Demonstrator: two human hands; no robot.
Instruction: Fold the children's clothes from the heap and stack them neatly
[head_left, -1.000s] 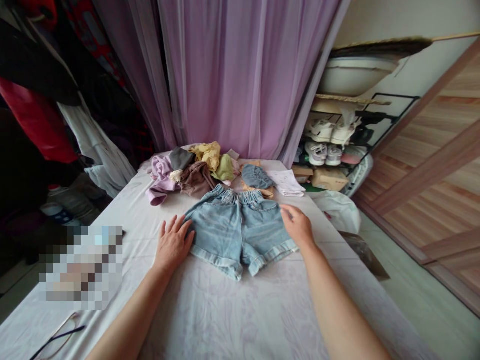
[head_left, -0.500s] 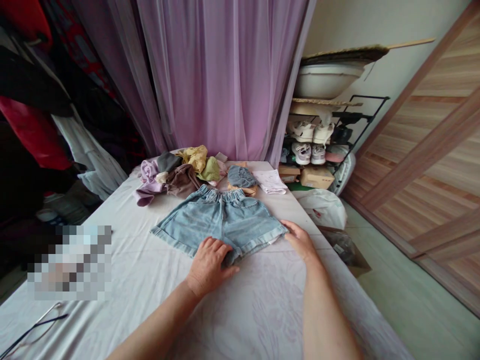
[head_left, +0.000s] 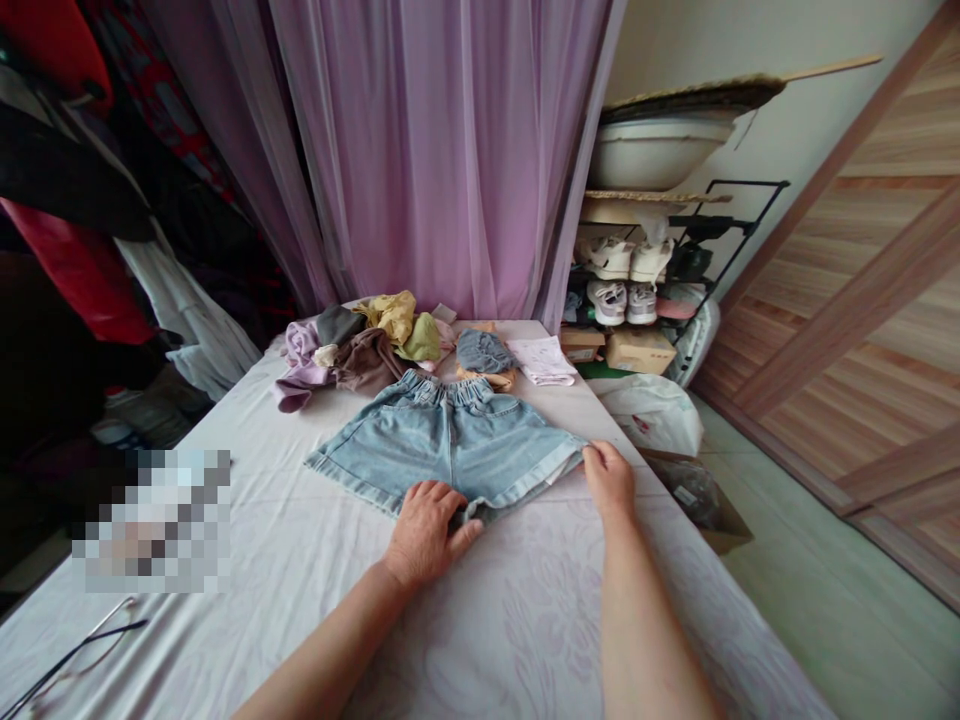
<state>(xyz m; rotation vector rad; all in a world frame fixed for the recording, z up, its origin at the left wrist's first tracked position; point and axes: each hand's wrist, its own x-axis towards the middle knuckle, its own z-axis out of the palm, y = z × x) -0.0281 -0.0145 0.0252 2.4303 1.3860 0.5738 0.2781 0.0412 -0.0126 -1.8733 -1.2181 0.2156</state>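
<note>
A pair of light blue denim shorts [head_left: 442,445] lies flat on the white sheet [head_left: 300,560], waistband away from me. My left hand [head_left: 429,530] rests on the crotch at the near hem, fingers curled and pressing the fabric. My right hand [head_left: 609,478] pinches the cuffed hem of the right leg at its outer corner.
A heap of small clothes [head_left: 360,345] in lilac, brown, yellow and green lies at the far end, with a folded blue piece [head_left: 484,352] and a folded white piece [head_left: 541,360]. Purple curtain behind. A shoe rack [head_left: 645,290] stands right. Glasses [head_left: 67,655] lie near left.
A second ago both hands lay at the outer sides of the shorts. My left hand moved to the crotch hem, my right to the right leg cuff; the legs are spread wider.
</note>
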